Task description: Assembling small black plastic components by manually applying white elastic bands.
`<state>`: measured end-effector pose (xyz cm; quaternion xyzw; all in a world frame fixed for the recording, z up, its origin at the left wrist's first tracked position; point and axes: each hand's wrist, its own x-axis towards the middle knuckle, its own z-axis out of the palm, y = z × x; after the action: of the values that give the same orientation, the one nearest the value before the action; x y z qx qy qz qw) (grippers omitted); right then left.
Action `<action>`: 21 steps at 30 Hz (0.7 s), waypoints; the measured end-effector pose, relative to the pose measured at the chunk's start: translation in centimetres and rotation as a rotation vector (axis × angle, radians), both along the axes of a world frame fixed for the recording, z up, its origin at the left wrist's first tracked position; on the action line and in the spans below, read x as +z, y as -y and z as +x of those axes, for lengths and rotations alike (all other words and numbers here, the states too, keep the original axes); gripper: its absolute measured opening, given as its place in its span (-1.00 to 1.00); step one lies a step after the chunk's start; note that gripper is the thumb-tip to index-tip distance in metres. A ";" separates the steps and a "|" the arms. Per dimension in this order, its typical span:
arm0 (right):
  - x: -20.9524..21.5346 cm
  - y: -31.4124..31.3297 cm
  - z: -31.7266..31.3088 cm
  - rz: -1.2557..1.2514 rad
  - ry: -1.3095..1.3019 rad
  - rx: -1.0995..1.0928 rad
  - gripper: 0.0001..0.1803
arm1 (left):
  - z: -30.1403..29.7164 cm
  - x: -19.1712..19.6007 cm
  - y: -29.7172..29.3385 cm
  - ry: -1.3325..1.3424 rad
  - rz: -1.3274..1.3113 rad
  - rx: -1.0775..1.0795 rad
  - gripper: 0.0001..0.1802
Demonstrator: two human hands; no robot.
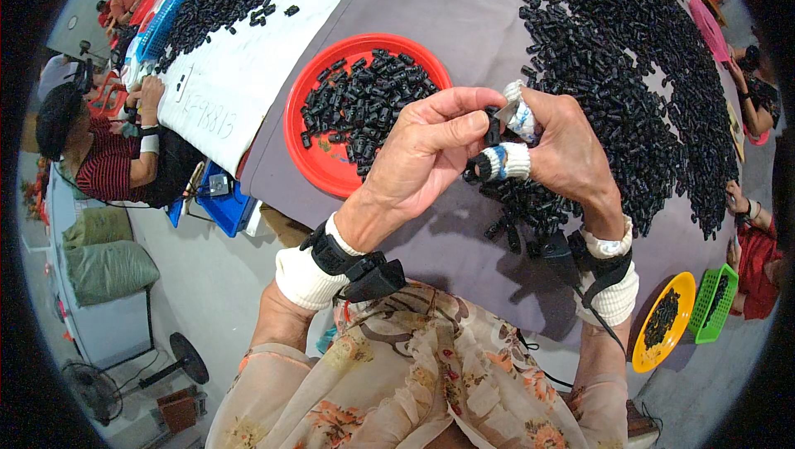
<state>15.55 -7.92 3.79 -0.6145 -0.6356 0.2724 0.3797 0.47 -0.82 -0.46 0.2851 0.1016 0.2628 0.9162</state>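
Flower-printed clothing [348,395] fills the lower edge. Beyond it, the left hand [414,143] has thumb and forefinger clamped on a small black part [493,129] above the gray counter [464,6]; the right hand [573,147] bends its white-wrapped fingers beside it, grip unclear. Near the left hand sits a red tray [293,133] of similar pieces [364,101].
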 end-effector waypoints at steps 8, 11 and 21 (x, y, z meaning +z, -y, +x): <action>0.1 -0.1 -0.1 -0.026 0.042 0.006 -0.66 | -0.1 0.1 -0.1 0.010 0.000 -0.023 -0.74; -0.2 0.0 0.0 -0.024 0.011 0.001 -0.65 | 0.0 0.2 0.0 -0.005 0.010 -0.007 -0.74; -0.5 0.1 -0.1 0.037 0.034 0.018 -0.65 | 0.0 0.1 0.0 -0.060 0.085 0.027 -0.74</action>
<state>15.46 -8.02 3.28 -0.6060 -0.6526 0.2534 0.3777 0.45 -0.81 -0.33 0.3302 0.1216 0.2704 0.8961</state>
